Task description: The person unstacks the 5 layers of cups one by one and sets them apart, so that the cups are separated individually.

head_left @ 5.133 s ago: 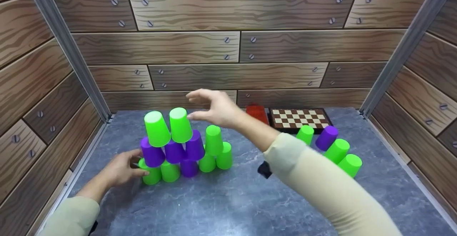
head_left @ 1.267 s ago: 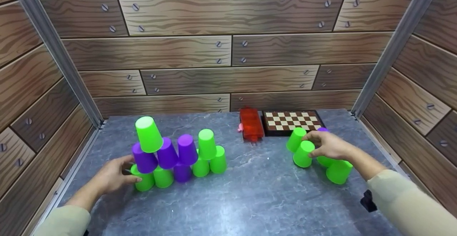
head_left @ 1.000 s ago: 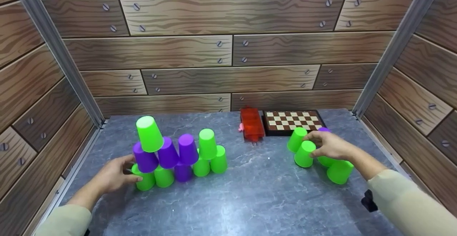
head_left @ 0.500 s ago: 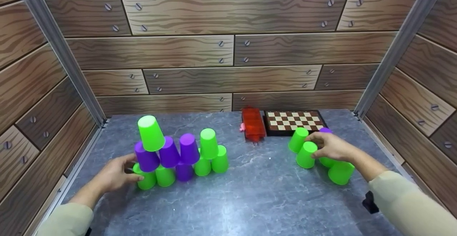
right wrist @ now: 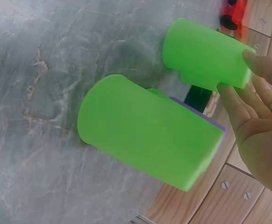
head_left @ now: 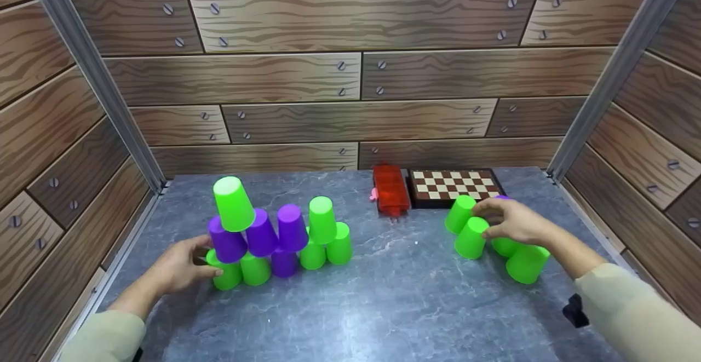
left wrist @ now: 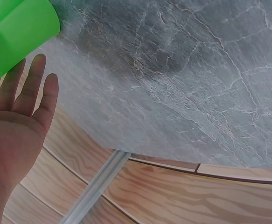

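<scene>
Green upturned plastic cup (head_left: 470, 237) stands on grey marbled tabletop (head_left: 383, 296) among loose green cups, right | right hand (head_left: 515, 224) rests on it, grip loosely curled over its top | left hand (head_left: 178, 266) fingers straight, touching bottom-left green cup (head_left: 227, 277) of green-and-purple cup pyramid (head_left: 274, 233) | chessboard (head_left: 452, 184) behind.

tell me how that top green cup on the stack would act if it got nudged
The top green cup already leans left on purple cups, so it would probably tip off easily. It looks like thin plastic, likely light. Tapered and round, it may roll in a curve.
</scene>
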Demonstrator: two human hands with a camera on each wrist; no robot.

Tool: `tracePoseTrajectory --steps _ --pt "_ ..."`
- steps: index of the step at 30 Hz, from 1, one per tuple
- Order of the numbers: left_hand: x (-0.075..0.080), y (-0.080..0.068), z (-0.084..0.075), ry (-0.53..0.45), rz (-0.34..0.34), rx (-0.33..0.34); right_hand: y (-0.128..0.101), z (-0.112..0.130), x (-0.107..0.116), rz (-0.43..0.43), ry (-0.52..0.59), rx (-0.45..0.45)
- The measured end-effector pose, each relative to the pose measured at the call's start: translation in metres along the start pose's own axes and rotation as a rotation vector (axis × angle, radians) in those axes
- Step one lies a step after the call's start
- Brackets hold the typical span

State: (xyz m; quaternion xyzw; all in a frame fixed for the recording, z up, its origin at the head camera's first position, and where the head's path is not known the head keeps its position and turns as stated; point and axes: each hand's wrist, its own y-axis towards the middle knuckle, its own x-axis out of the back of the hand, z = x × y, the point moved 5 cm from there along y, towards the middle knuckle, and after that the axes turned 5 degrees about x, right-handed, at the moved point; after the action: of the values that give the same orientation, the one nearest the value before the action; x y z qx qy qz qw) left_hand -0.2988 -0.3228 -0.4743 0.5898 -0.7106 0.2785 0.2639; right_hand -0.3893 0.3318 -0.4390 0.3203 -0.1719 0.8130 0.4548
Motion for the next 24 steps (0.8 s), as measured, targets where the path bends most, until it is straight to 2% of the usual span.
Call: tracePoseTrajectory --steps 6,10,14,19,24 --pt "0.001 0.001 0.001 -0.002 -0.003 0.017 -0.003 0.028 0.012 -0.04 -0.047 0.023" --pt "0.0 0.0 0.001 -0.008 0.008 0.026 0.0 0.059 0.018 -0.095 -0.121 0.074" --pt "0.0 0.0 -0.001 -0.014 0.005 0.011 0.014 0.096 0.015 -0.143 -0.145 0.132" --pt "0.001 0.0 -0.002 -0.026 0.005 0.007 0.042 0.143 -0.005 -0.177 -0.121 0.223" --pt "0.0 -0.001 0.001 -0.021 0.01 0.009 0.077 0.19 -0.041 -0.162 -0.085 0.318"
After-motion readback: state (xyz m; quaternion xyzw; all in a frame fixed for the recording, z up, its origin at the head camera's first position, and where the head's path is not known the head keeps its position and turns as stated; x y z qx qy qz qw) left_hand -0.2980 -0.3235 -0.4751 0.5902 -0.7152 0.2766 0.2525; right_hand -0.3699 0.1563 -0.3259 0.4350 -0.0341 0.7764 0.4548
